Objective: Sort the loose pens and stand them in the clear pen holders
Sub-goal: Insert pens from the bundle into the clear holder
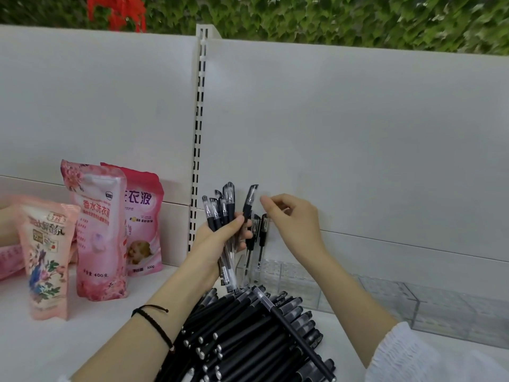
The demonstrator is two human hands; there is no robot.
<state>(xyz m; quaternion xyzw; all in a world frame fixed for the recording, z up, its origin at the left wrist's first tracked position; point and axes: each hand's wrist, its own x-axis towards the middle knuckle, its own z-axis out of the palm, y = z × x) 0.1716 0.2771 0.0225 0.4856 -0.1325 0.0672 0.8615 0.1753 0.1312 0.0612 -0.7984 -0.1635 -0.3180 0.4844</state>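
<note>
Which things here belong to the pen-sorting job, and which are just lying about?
Belong to the job:
left hand, gripping a bunch of pens
right hand
pile of black pens
clear pen holders

Lying about:
pink detergent pouches

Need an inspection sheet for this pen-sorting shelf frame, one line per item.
Surface: white shelf, with pens and pouches on it.
Job's things: pile of black pens lying in front; clear pen holders at the back, two pens standing in the leftmost.
Clutter: three pink pouches standing at left.
Grippers: left hand grips a bunch of clear pens upright; right hand beside the bunch, fingers curled, apparently holding nothing.
Cables: nothing seen.
Surroundings: white back panel, slotted upright, green foliage behind.
</note>
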